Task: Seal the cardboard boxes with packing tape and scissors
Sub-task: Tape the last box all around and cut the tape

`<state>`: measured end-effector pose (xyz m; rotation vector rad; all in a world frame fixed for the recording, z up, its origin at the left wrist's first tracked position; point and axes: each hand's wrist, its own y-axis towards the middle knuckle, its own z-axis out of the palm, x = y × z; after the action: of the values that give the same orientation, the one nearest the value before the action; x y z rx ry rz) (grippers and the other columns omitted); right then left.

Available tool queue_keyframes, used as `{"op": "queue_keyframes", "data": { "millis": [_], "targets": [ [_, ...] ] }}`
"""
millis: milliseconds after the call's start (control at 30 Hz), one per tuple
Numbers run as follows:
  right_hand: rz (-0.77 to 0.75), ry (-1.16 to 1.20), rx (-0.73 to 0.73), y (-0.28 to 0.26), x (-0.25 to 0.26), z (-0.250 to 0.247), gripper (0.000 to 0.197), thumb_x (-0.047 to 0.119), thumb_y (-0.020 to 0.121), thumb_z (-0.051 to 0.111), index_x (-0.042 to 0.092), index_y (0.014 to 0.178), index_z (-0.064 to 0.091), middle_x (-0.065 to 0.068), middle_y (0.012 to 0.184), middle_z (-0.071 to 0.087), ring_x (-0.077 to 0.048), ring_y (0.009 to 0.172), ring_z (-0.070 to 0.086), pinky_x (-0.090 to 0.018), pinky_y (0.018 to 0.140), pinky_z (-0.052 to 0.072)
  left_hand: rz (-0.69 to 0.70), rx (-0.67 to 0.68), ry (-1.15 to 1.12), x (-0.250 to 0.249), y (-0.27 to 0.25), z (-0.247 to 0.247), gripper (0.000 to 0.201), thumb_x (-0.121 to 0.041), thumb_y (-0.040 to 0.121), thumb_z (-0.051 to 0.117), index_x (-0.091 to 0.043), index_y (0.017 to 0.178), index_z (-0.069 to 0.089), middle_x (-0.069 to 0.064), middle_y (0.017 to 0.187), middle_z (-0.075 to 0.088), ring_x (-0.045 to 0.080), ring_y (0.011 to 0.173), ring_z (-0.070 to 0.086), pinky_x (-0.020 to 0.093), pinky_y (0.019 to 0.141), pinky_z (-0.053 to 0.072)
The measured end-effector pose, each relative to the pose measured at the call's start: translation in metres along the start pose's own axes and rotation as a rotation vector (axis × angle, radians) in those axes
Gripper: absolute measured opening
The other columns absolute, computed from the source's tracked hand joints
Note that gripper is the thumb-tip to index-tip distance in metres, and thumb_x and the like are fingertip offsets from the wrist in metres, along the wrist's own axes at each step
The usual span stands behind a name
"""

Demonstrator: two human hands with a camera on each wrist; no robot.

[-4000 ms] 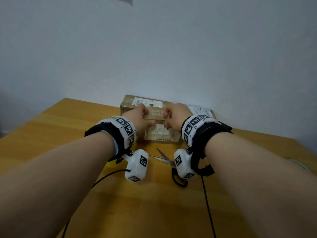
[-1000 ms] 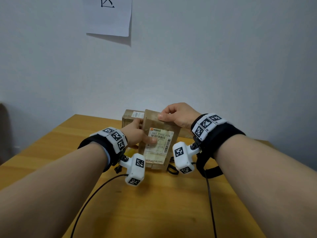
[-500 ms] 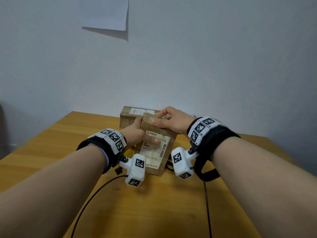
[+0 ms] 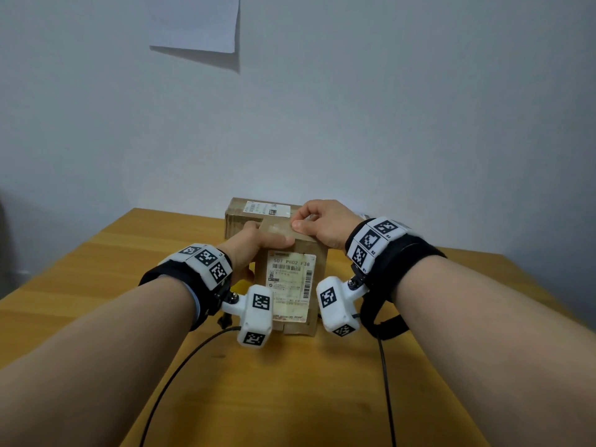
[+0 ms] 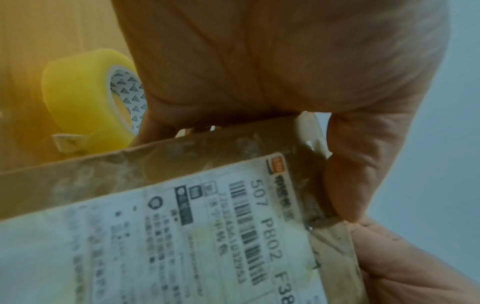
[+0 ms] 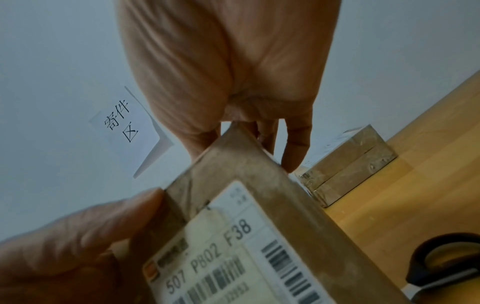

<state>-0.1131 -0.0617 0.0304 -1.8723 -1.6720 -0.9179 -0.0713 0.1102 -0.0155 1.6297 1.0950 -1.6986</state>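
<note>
Against a plain wall, the wooden table (image 4: 322, 398) carried the labelled box (image 4: 290, 285) stood on end, gripped by the left hand (image 4: 254, 245) and capped by the right hand (image 4: 325, 224), probably to expose a seam. Tape roll (image 5: 88, 98) lay beyond the left palm, scissors (image 6: 446, 265) beside the right wrist.

You faced a plain pale grey-blue wall (image 4: 387, 108) with a white sheet of paper (image 4: 200, 24) hanging high on the left, casting a shadow below it, while a yellow-brown wooden table (image 4: 290, 398) ran from near you to that wall.
</note>
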Motion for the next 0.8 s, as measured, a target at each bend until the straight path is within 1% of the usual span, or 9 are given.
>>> {"op": "queue_keyframes", "data": {
  "millis": [167,233,300,367,467,533,600,700,800],
  "targets": [
    [-0.012,0.009,0.022,0.001,-0.003,-0.002,0.009,0.027,0.091,0.07,0.02,0.095,0.073,0.011,0.075,0.062,-0.005,0.072,0.057,-0.022,0.069,0.048,-0.047,0.075,-0.155,-0.002,-0.003,0.0,0.063,-0.028,0.066,0.075,-0.004,0.122,0.059,0.021,0.114,0.067,0.042,0.107,0.063,0.062,0.095,0.044],
    [-0.015,0.02,0.021,0.001,-0.004,-0.002,0.008,0.024,0.09,0.07,0.018,0.095,0.073,0.011,0.071,0.061,-0.003,0.067,0.056,-0.019,0.065,0.045,-0.072,0.017,-0.242,-0.003,-0.001,0.0,0.059,-0.025,0.064,0.074,-0.002,0.116,0.061,0.022,0.104,0.065,0.041,0.096,0.064,0.058,0.089,0.049],
    [-0.014,0.029,0.024,0.001,-0.003,-0.001,0.005,0.021,0.09,0.071,0.018,0.093,0.073,0.01,0.07,0.062,-0.002,0.064,0.056,-0.017,0.063,0.045,-0.068,-0.059,-0.261,-0.006,0.0,0.002,0.041,-0.022,0.068,0.071,-0.006,0.104,0.06,0.016,0.09,0.062,0.032,0.081,0.063,0.048,0.074,0.054],
    [-0.013,0.025,0.02,0.001,-0.004,-0.002,0.004,0.02,0.09,0.071,0.019,0.093,0.073,0.01,0.07,0.062,-0.001,0.064,0.057,-0.016,0.062,0.044,-0.061,-0.099,-0.219,-0.008,0.001,0.004,0.022,-0.019,0.077,0.067,-0.009,0.094,0.059,0.01,0.076,0.063,0.025,0.071,0.062,0.042,0.067,0.055],
    [-0.016,0.007,0.036,0.001,-0.004,-0.002,0.006,0.027,0.09,0.07,0.022,0.092,0.072,0.01,0.077,0.065,-0.003,0.071,0.06,-0.019,0.069,0.049,-0.033,-0.105,-0.113,-0.009,0.002,0.007,0.014,-0.024,0.083,0.062,-0.01,0.088,0.059,0.004,0.063,0.065,0.023,0.069,0.063,0.05,0.08,0.053],
    [-0.019,0.009,0.089,0.003,-0.004,0.0,0.019,0.044,0.085,0.072,0.026,0.092,0.069,0.007,0.089,0.069,-0.01,0.086,0.066,-0.029,0.085,0.054,-0.001,-0.096,-0.044,-0.009,0.0,0.007,0.018,-0.027,0.084,0.06,-0.01,0.088,0.064,0.006,0.069,0.066,0.025,0.074,0.063,0.058,0.087,0.05],
    [-0.013,0.002,0.163,0.004,-0.005,0.003,0.037,0.06,0.075,0.074,0.03,0.096,0.067,0.006,0.099,0.071,-0.016,0.1,0.067,-0.039,0.095,0.052,0.034,-0.07,0.024,-0.011,-0.005,0.008,0.022,-0.029,0.084,0.059,-0.012,0.09,0.071,0.012,0.082,0.071,0.029,0.083,0.066,0.061,0.083,0.052],
    [0.009,-0.033,0.184,0.007,-0.004,0.008,0.048,0.068,0.06,0.077,0.037,0.096,0.066,0.006,0.104,0.07,-0.018,0.105,0.065,-0.045,0.099,0.05,0.09,-0.034,0.118,-0.012,-0.012,0.009,0.023,-0.031,0.084,0.056,-0.022,0.095,0.074,0.016,0.099,0.071,0.033,0.093,0.067,0.062,0.075,0.054],
    [0.047,-0.021,0.149,0.013,-0.007,0.011,0.054,0.071,0.045,0.075,0.046,0.092,0.065,0.003,0.111,0.067,-0.019,0.108,0.064,-0.045,0.1,0.049,0.093,-0.028,0.125,-0.011,-0.014,0.008,0.038,-0.044,0.074,0.06,-0.02,0.102,0.071,0.018,0.104,0.067,0.032,0.09,0.066,0.053,0.065,0.058]
  ]
}}
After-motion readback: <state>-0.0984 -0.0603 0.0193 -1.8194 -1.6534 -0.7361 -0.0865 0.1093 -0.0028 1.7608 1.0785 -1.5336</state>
